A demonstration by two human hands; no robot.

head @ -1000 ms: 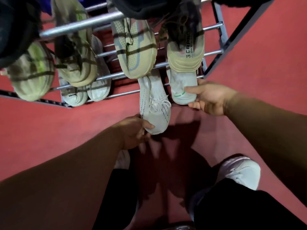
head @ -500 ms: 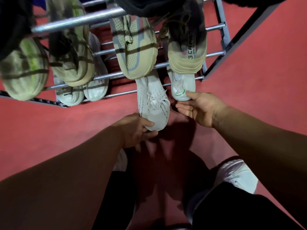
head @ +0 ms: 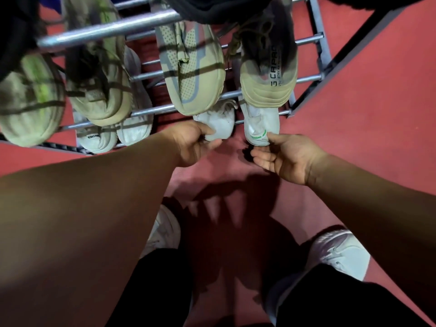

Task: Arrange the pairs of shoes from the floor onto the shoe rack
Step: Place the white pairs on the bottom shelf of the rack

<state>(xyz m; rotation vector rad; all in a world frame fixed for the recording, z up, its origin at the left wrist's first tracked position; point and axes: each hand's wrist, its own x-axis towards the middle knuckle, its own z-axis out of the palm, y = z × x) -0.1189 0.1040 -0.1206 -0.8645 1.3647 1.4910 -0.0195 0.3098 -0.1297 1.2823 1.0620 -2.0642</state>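
In the head view the shoe rack (head: 151,112) looks nearly full, with tan sneakers (head: 193,74) on the tier above the fingers and a white pair (head: 99,140) to their left. The left hand (head: 195,142) curls its fingers round the heel of the white knit sneaker (head: 219,126). The right hand (head: 287,156) is relaxed, thumb against the green-striped sneaker (head: 259,126). Both shoes sit on the lowest tier. No loose shoes show on the floor (head: 354,114), so this pair is likely the last. A second ago the knit sneaker jutted well out; now only its heel shows.

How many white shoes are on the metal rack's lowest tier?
4: two white shoes at left, one in the left hand, one touched by the right hand. More may be hidden.
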